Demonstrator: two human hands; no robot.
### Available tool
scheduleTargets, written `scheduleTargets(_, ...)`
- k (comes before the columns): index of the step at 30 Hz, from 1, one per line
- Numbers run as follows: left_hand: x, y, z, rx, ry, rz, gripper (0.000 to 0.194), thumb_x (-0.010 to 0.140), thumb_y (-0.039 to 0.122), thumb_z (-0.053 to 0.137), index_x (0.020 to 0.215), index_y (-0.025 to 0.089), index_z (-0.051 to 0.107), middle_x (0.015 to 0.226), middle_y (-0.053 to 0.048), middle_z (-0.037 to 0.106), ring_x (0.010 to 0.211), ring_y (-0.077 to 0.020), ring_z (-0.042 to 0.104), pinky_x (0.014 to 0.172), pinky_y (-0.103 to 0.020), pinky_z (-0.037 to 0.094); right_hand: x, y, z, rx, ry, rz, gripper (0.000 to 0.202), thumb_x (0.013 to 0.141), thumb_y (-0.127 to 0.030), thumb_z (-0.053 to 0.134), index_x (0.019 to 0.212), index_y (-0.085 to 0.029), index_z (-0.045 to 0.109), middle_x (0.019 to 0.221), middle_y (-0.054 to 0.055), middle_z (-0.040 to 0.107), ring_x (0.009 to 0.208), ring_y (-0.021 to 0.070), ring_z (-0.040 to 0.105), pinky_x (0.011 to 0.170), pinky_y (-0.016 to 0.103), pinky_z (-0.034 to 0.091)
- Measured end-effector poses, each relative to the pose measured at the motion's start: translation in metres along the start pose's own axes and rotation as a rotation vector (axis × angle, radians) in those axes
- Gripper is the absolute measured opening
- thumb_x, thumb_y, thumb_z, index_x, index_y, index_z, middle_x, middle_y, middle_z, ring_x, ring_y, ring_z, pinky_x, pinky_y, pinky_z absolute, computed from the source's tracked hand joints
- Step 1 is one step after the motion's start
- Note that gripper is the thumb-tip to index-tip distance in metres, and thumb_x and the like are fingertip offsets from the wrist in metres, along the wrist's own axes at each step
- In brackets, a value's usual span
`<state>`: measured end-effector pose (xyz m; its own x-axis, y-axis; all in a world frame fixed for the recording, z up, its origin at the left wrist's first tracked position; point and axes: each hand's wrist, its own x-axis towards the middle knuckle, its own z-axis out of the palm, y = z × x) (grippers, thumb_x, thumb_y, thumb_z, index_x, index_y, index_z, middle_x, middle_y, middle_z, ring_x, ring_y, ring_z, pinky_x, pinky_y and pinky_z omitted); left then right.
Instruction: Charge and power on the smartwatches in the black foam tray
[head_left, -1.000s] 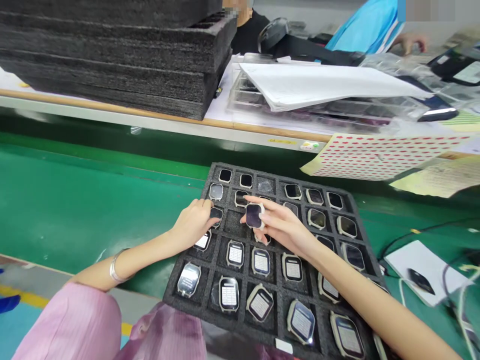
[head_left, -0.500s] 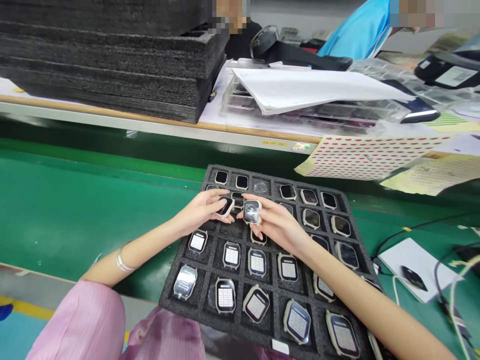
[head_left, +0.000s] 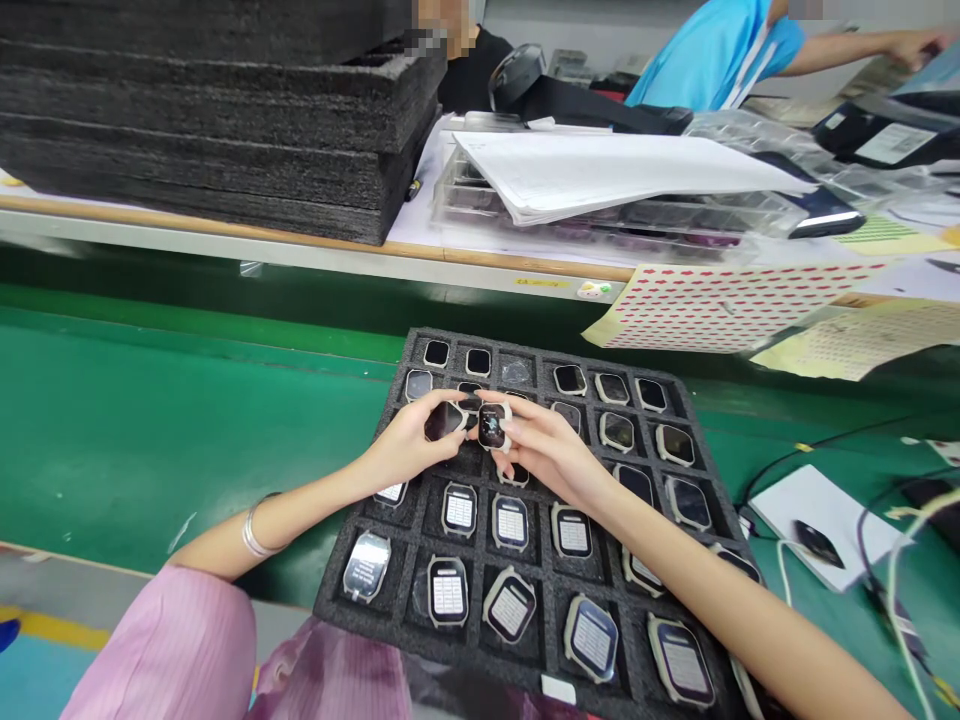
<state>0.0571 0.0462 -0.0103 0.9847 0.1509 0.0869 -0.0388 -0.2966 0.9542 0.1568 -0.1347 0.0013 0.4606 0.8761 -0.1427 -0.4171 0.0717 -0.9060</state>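
Note:
A smartwatch body without a strap, its screen lit with a watch face (head_left: 492, 426), is gripped in the fingers of my right hand (head_left: 551, 448). Close on its left, my left hand (head_left: 411, 440) holds another smartwatch body with a dark screen (head_left: 444, 422). Both hands are above a black foam tray (head_left: 480, 645) divided into compartments. Several strapless watches lie in it; the nearer rows show white lit screens, such as this watch (head_left: 448, 590), while the far ones, like this watch (head_left: 570, 380), are dark. My hands cover some compartments.
Stacked black foam trays (head_left: 225, 140) stand on the raised shelf at the back left. Papers (head_left: 622, 170) rest on clear plastic trays there, and a sticker sheet (head_left: 720, 310) hangs over the edge. Cables and a white box (head_left: 821, 510) lie right. Co-workers are behind the shelf.
My left hand has turned the dark-screened watch and its fingers now wrap round it. The right hand's watch is tilted slightly and its screen shows a clearer face. The view shifted slightly.

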Motion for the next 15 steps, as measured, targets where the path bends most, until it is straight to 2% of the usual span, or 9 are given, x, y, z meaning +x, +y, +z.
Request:
scheduleTargets(4, -0.0032, 0.0016, 0.0015, 0.003, 0.003, 0.032, 0.044, 0.077, 0.020, 0.060, 0.119, 0.016, 0.049, 0.105, -0.007, 0.062, 0.090, -0.0184, 0.059, 0.078, -0.029, 0.047, -0.0008, -0.0003, 0.0007, -0.011, -0.009, -0.009, 0.047, 0.087, -0.023, 0.062, 0.132, -0.019, 0.051, 0.088, 0.008, 0.067, 0.061, 0.0136, 0.059, 0.054, 0.026, 0.048)
scheduleTargets(11, -0.0050, 0.0038, 0.0015, 0.069, 0.036, 0.071, 0.039, 0.079, 0.018, 0.056, 0.117, 0.015, 0.050, 0.108, -0.008, 0.062, 0.093, -0.0189, 0.059, 0.083, -0.029, 0.045, -0.0015, -0.0005, 0.0014, -0.023, -0.009, -0.030, 0.045, 0.086, -0.023, 0.064, 0.129, -0.019, 0.054, 0.084, 0.006, 0.065, 0.061, 0.0139, 0.058, 0.054, 0.027, 0.048)
scheduleTargets(15, -0.0079, 0.0076, 0.0017, 0.113, -0.001, 0.091, 0.039, 0.078, 0.014, 0.055, 0.116, 0.014, 0.050, 0.106, -0.008, 0.062, 0.092, -0.0188, 0.058, 0.084, -0.030, 0.044, -0.0022, 0.0000, 0.0028, -0.057, 0.007, -0.023, 0.040, 0.084, -0.024, 0.065, 0.123, -0.018, 0.058, 0.085, 0.006, 0.064, 0.059, 0.0130, 0.056, 0.053, 0.027, 0.048)
